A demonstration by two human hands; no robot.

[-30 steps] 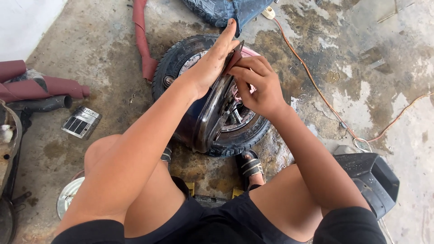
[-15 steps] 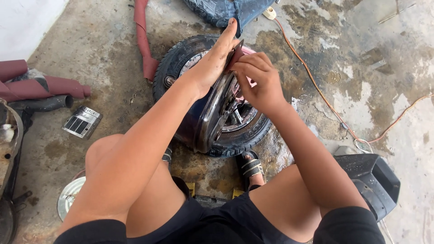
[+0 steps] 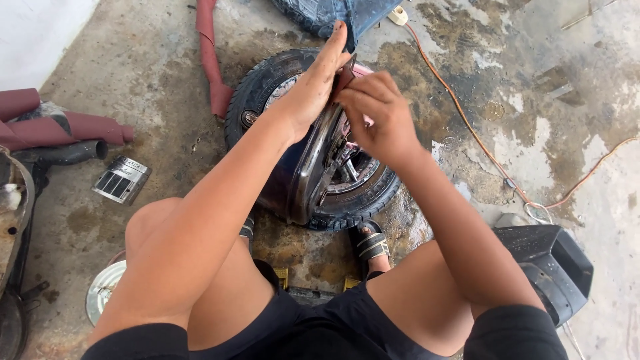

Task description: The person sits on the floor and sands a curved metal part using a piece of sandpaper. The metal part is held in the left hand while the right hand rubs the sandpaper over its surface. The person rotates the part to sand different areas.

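Note:
A dark metal wheel rim [image 3: 300, 180] stands on edge on a black tire [image 3: 257, 87] that lies flat on the stained concrete floor. My left hand [image 3: 313, 87] lies over the rim's top with fingers stretched forward, holding it upright. My right hand [image 3: 377, 113] is closed just right of it, pinching a small dark flat piece [image 3: 347, 72] against the rim's upper edge. Something pink [image 3: 365, 70] shows behind my fingers. My knees frame the wheel, and a sandaled foot [image 3: 370, 243] rests by the tire.
Red-brown rubber strips [image 3: 210, 60] lie behind the tire, with more such strips [image 3: 80, 127] at the left, near a black pipe [image 3: 63, 153] and a small metal grille [image 3: 121, 180]. An orange cable [image 3: 467, 127] crosses the floor at right. A black plastic housing [image 3: 553, 263] sits by my right knee, a round metal disc [image 3: 103, 290] by my left.
My right hand has crept slightly up along the rim's edge toward my left fingers. The rim, the tire and my left hand have stayed put.

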